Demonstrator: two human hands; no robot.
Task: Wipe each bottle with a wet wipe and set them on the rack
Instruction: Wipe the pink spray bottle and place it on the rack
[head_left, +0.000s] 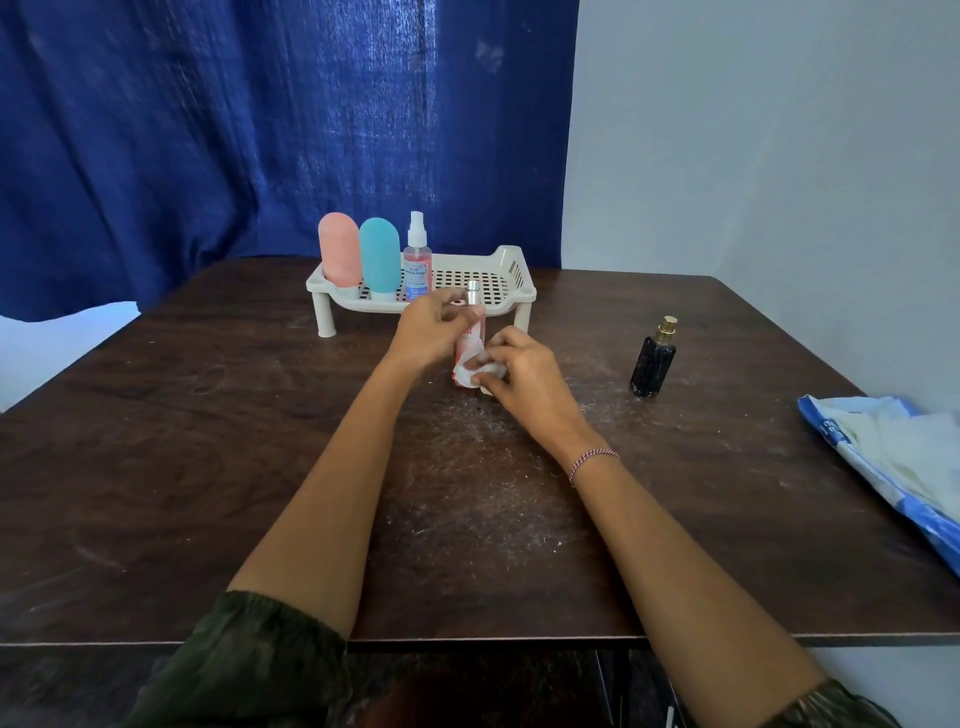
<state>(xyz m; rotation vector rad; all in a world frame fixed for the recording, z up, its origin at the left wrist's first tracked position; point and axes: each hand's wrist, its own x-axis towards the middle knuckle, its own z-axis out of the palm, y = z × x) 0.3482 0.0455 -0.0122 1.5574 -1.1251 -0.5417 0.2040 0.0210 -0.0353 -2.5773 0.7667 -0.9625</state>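
- Head view, left hand: the left hand (428, 332) curls its fingers round the upper body of a slim pink-and-white spray bottle with a silver nozzle (474, 323). It seems to be steadying the bottle, nearly upright, so the lower part stays exposed for cleaning. I cannot tell whether the bottle's base touches the dark brown wooden table (208, 467).
- Head view, right hand: the right hand (519, 364) pinches a crumpled white wet wipe (475, 370) against the lower part of that bottle, fingers bent around the wad. The bottle sits between the two hands, touching both.
- Head view, rack: a white perforated plastic rack on short legs (514, 291) stands just behind the hands.
  - At its left end, in a row, stand a rounded pink squeeze bottle (338, 249), a rounded teal squeeze bottle (380, 257) and a clear spray bottle of pink liquid (417, 260).
  - Packed to one side, they leave the right half free, probably for what remains.
- Head view, right side: a black bottle with a gold spray top (653, 364) stands on the table well apart from the right hand, off the rack, likely waiting to be wiped.
- Head view, far right: a soft blue-and-white wipe pack (893, 457) lies at the table edge, on the wiping hand's side, presumably for easy reach.
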